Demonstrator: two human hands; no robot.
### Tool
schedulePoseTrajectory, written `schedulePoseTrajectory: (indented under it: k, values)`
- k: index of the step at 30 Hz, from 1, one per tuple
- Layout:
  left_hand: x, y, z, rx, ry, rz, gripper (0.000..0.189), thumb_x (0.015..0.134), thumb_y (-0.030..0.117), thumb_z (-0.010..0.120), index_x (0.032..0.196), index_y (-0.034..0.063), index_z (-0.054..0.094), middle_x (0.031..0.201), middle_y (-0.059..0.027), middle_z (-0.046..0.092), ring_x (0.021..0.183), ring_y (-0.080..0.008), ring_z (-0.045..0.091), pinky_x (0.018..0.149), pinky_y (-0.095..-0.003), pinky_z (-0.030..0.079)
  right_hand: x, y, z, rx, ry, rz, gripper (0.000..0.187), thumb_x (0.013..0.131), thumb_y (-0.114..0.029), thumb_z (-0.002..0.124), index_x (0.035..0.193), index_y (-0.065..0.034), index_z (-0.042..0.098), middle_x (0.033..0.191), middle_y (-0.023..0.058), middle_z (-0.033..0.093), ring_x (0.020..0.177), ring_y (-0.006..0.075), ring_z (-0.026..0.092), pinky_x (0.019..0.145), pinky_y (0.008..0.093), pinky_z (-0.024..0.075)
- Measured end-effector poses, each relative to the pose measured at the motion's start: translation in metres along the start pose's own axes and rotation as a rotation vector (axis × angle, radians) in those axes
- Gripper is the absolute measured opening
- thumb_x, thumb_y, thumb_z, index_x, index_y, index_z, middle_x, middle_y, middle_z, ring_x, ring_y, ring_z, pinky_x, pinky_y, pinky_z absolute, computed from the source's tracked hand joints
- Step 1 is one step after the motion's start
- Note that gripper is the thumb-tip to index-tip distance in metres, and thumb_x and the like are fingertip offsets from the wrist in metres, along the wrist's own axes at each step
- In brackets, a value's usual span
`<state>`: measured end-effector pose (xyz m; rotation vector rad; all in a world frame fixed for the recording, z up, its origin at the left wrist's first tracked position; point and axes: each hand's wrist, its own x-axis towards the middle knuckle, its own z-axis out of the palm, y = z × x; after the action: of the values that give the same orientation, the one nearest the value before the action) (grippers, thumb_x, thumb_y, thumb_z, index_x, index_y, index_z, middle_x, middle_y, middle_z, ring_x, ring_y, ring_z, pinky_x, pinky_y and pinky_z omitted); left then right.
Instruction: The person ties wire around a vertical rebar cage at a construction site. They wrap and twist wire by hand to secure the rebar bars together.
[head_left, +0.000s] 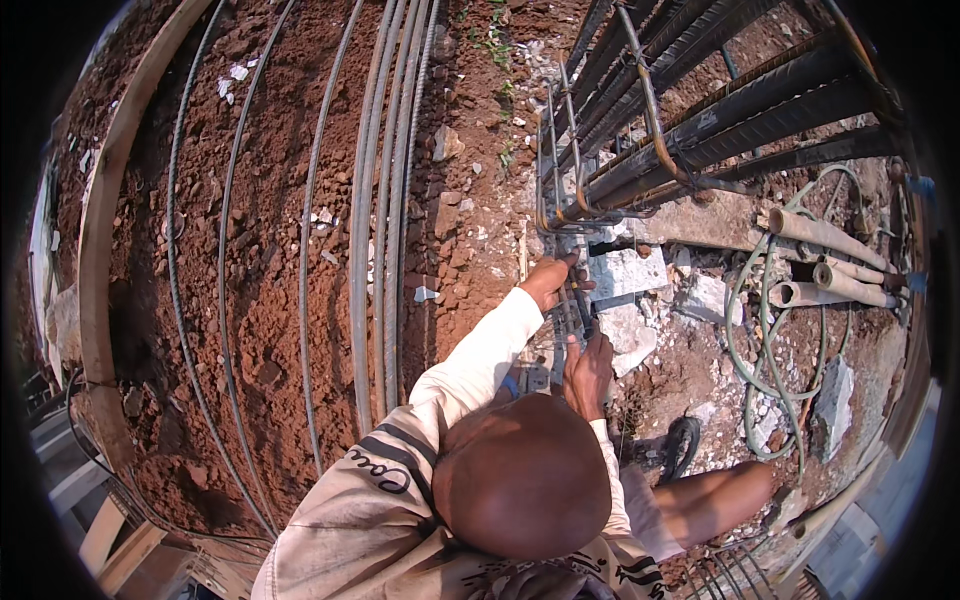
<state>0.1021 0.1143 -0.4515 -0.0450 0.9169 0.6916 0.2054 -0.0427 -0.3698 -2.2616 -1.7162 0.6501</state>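
Note:
My left hand (551, 281) curls around a slim dark bar (580, 301) that has a yellow mark; whether it is a tool or rebar cannot be told. Just below it, my right hand (589, 373) has its fingers bent at the lower end of this bar, and its grip is partly hidden. Both hands are at the low end of a rebar cage (630, 165), where steel stirrups (576, 180) enclose thick ribbed bars. Broken concrete (628, 271) lies right of my left hand. A rounded brown form (525, 476) in the foreground hides what is beneath it.
Long ribbed rebars (382, 187) run over red soil (277, 315) on the left, beyond which stands a bent-looking wooden board (105, 217). At right are a green hose (731, 330) and pale pipes (832, 232). A bare bent leg (712, 499) is at lower right, near coiled black wire (681, 442).

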Motion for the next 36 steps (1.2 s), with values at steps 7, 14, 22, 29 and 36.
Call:
schedulePoseTrajectory:
  k: [7,14,22,29,36]
  values:
    - [-0.031,0.03,0.01,0.29,0.047,-0.112,0.032,0.104,0.03,0.058,0.121,0.0032,0.054,0.099,-0.0138,0.074,0.079,-0.0275,0.075,0.064,-0.0411,0.061,0.013,0.033,0.016,0.817,-0.103,0.116,0.048,0.104,-0.04,0.053,0.131,-0.0001,0.052,0.09,0.0201,0.068,0.075,0.0338,0.067,0.064,0.0416,0.0537]
    - [-0.041,0.01,0.003,0.328,0.081,0.016,0.033,0.104,0.043,0.056,0.116,0.0125,0.062,0.096,-0.0033,0.073,0.083,-0.0168,0.069,0.079,-0.0331,0.054,0.005,0.033,0.037,1.932,-0.36,0.841,0.034,0.107,-0.04,0.048,0.118,-0.0084,0.056,0.092,0.0112,0.069,0.063,0.0205,0.068,0.045,0.0282,0.0554]
    - [-0.043,-0.013,-0.015,0.269,0.063,-0.081,0.058,0.104,0.06,0.041,0.124,0.0081,0.055,0.081,-0.0046,0.058,0.069,-0.0196,0.06,0.067,-0.0346,0.056,-0.014,-0.014,-0.045,1.901,-0.522,0.609,0.036,0.103,-0.036,0.058,0.115,-0.0015,0.058,0.137,0.0236,0.056,0.116,0.0347,0.062,0.091,0.0485,0.0596]
    - [-0.063,-0.018,-0.018,-0.181,-0.288,-0.028,0.031,0.107,0.039,0.046,0.113,0.0115,0.06,0.073,0.0001,0.047,0.064,-0.0121,0.044,0.056,-0.0258,0.041,-0.019,-0.047,-0.087,2.304,-0.584,0.398,0.018,0.087,-0.02,0.068,0.094,-0.0039,0.067,0.146,0.0271,0.049,0.137,0.0502,0.042,0.105,0.0744,0.0378]
    - [-0.105,0.046,-0.014,0.628,0.105,0.352,0.024,0.108,0.02,0.046,0.106,0.004,0.062,0.071,0.0025,0.05,0.06,-0.0076,0.044,0.053,-0.0242,0.039,-0.01,-0.014,-0.111,1.503,-0.581,0.255,0.025,0.084,-0.015,0.059,0.1,0.0029,0.066,0.122,0.0193,0.066,0.117,0.029,0.065,0.099,0.0407,0.0562]
